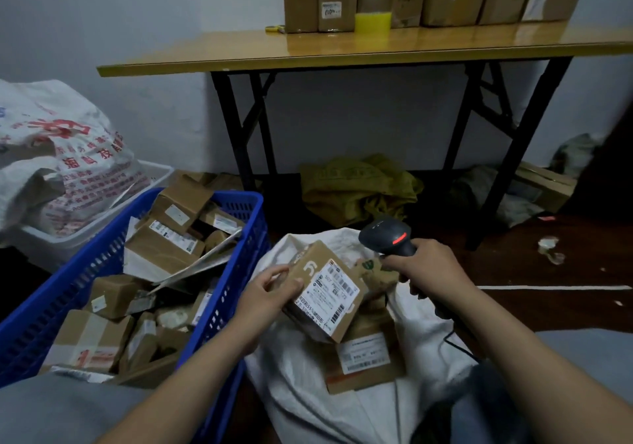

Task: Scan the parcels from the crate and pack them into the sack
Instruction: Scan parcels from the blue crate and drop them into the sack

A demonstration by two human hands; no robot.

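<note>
Now, logged: your left hand holds the parcel over the open mouth of the sack. Its fingers are curled on the parcel's near-left corner, with the label facing up. Your right hand is wrapped round the grip of the scanner, whose head sits just beyond the parcel's far corner.

— Agreed. Risk one: I can't tell whether the scanner's window faces the label, or whether any beam lands on it. If you drop the parcel in unread, it is lost among the packed parcels lying in the sack.

— Risk two: you grip one corner only and the box is tilted. If it slips, it falls straight into the sack, scanned or not.

— Risk three: the label carries several barcodes close together, so you could read the wrong one.

— Risk four: the cable trails over the sack's right edge. It may snag the cloth when you turn to the crate, just beside the sack's left edge. The crate parcels are heaped loosely and could topple as you reach in.
</note>
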